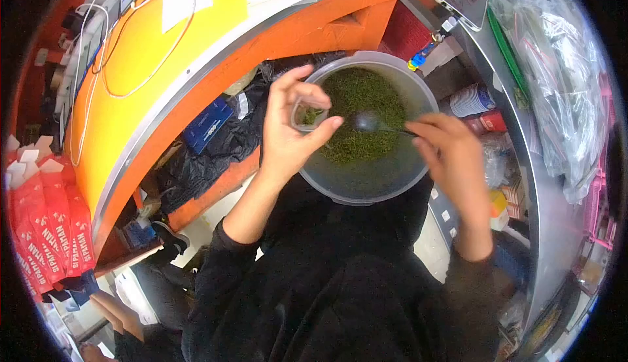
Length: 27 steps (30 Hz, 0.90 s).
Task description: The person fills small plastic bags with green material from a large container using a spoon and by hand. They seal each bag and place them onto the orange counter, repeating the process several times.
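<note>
Between thumb and fingers of the left hand (288,121), a small, clear cup (307,116) is pinched above the left rim of the round, translucent plastic tub (360,185). Over the tub's middle, a dark, round-bowled spoon (366,122) is pinched by its handle in the blurred right hand (454,151). Fine, crumbly green shreds (366,92) are held inside the tub, below both.

Fisheye bend, right hand (456,154) seemingly blurry
</note>
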Motion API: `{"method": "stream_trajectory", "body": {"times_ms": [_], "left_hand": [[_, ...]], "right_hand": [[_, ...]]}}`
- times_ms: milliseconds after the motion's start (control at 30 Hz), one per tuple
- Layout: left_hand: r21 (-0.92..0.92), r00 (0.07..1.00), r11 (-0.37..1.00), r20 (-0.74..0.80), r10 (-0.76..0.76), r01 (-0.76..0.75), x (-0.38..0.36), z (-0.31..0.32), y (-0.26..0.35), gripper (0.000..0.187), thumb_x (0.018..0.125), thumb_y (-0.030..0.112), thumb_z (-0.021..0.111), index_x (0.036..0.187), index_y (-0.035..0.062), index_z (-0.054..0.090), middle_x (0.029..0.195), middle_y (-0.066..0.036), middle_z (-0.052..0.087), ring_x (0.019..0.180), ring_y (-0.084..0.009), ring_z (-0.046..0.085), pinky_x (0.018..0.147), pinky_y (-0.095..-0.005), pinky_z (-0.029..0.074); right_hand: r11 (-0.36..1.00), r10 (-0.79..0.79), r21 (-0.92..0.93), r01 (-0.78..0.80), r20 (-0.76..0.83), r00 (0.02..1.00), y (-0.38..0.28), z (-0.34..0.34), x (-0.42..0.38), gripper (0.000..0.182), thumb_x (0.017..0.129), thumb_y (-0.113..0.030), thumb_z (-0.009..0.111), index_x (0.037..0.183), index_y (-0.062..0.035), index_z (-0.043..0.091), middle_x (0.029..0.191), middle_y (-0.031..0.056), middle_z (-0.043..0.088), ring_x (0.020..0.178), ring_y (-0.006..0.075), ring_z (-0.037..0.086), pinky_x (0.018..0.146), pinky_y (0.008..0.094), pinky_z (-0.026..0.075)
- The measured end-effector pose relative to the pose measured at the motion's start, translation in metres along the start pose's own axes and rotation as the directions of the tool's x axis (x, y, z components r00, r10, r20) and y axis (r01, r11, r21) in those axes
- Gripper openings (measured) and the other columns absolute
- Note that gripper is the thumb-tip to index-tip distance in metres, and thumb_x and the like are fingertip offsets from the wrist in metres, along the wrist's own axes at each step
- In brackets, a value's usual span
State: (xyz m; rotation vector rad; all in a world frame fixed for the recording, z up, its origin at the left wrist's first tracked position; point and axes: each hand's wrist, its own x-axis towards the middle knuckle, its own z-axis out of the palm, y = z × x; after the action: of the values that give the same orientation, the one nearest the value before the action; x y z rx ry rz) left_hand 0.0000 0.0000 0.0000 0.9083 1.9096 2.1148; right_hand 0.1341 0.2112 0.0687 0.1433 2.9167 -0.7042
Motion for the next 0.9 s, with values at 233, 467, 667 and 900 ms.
{"method": "stream_trajectory", "body": {"times_ms": [233,467,667,900], "left_hand": [[-0.151,0.996,0.986,-0.065,0.061,-0.07,-0.005,0.033,0.008,0.08,0.065,0.019,0.083,0.129,0.0029,0.038,0.108,-0.01,0.056,0.101,-0.0167,0.053,0.09,-0.032,0.042],[-0.195,0.939,0.919,0.071,-0.336,0.343,-0.022,0.006,0.0,0.005,0.082,0.001,0.065,0.086,-0.0013,0.068,0.08,-0.003,0.065,0.076,-0.0079,0.058,0.07,-0.0212,0.045],[-0.081,0.929,0.927,0.077,-0.362,0.367,-0.022,0.001,0.005,0.007,0.08,0.003,0.068,0.085,-0.0022,0.068,0.079,-0.004,0.065,0.075,-0.0074,0.058,0.067,-0.0219,0.045],[-0.02,0.954,0.956,0.062,-0.293,0.294,-0.023,-0.002,0.005,0.005,0.079,0.003,0.069,0.082,-0.0016,0.069,0.08,-0.005,0.066,0.075,-0.0089,0.059,0.068,-0.0227,0.046]], "right_hand": [[0.758,-0.098,0.616,0.215,-0.218,0.971,-0.029,0.078,0.038,0.035,0.083,-0.014,0.064,0.114,-0.0007,0.058,0.107,0.0147,0.062,0.097,0.0255,0.062,0.085,0.0339,0.047],[0.324,0.225,0.937,0.129,-0.209,0.952,-0.024,0.085,0.036,0.004,0.085,-0.003,0.064,0.087,-0.0001,0.064,0.084,0.0018,0.062,0.079,0.0068,0.057,0.073,0.021,0.046],[0.44,0.172,0.87,0.222,-0.324,0.93,-0.024,0.084,0.037,0.005,0.084,-0.003,0.065,0.087,0.001,0.063,0.082,0.0007,0.062,0.073,0.0061,0.056,0.068,0.0209,0.046],[0.44,0.17,0.885,0.15,-0.247,0.954,-0.03,0.075,0.038,0.005,0.082,0.0,0.065,0.085,0.0017,0.062,0.081,0.0024,0.062,0.076,0.0082,0.058,0.069,0.0233,0.047]]}}
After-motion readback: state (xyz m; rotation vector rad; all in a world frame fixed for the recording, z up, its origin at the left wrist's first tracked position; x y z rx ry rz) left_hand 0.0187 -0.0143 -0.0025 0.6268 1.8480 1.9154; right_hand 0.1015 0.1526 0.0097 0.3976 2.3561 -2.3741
